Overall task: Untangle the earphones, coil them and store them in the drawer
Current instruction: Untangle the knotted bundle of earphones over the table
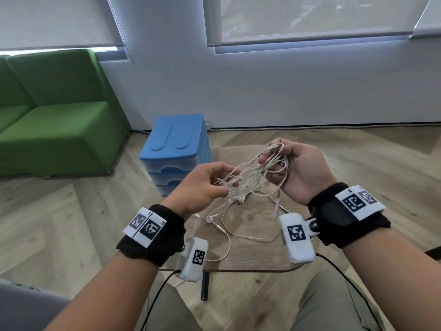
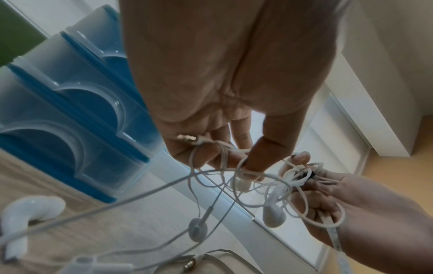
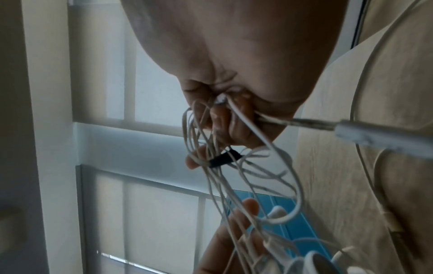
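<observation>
A tangle of white earphones [image 1: 250, 177] hangs between both hands above a small wooden table [image 1: 253, 254]. My left hand [image 1: 205, 185] pinches several strands, with a jack plug [image 2: 187, 138] lying against its fingers. My right hand [image 1: 296, 168] grips a bunch of loops [image 3: 211, 133] with a small black piece [image 3: 222, 158] in it. Earbuds [image 2: 273, 216] dangle below, and loose cable [image 1: 229, 235] trails onto the table. The blue drawer unit [image 1: 176, 151] stands behind the table with all its drawers shut.
A green sofa [image 1: 55, 120] sits at the left against the wall. Wooden floor surrounds the table, and my knees [image 1: 334, 304] are just below its front edge. A black table leg [image 1: 204, 286] shows under the front edge.
</observation>
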The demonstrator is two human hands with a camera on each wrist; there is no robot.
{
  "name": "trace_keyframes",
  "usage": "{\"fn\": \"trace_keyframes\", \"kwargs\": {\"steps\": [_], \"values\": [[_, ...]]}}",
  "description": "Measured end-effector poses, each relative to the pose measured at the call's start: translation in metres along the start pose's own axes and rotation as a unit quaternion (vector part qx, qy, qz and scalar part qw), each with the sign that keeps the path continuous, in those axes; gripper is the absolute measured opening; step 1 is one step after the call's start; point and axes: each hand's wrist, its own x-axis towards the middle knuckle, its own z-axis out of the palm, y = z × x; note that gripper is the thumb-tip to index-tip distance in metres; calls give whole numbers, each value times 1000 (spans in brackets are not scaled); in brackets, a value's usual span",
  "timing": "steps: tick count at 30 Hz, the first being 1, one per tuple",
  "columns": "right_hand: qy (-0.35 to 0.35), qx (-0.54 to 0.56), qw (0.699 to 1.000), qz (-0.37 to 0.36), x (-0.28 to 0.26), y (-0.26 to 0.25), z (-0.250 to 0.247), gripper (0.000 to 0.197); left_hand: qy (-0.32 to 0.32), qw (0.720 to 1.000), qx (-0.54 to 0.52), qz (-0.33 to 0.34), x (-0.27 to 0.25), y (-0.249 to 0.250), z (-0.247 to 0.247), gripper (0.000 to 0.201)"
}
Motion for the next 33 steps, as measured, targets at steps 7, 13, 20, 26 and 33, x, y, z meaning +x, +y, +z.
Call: {"fn": "trace_keyframes", "kwargs": {"steps": [7,13,20,26,33], "values": [[-35,30,999,-7,-1,-1,-1,8,14,1000,-11,-2,4,0,3,42],[-27,17,999,-14,-1,-3,-5,15,22,999,-40,8,6,-7,5,27],[64,-179,981,-44,4,10,-8,22,71,994,-77,18,2,-4,8,22],[10,-295,952,-79,4,11,-3,39,115,988,-93,38,0,-5,7,9],[-90,-412,898,-127,-1,17,5,13,108,987,-97,73,-3,1,9,8]]}}
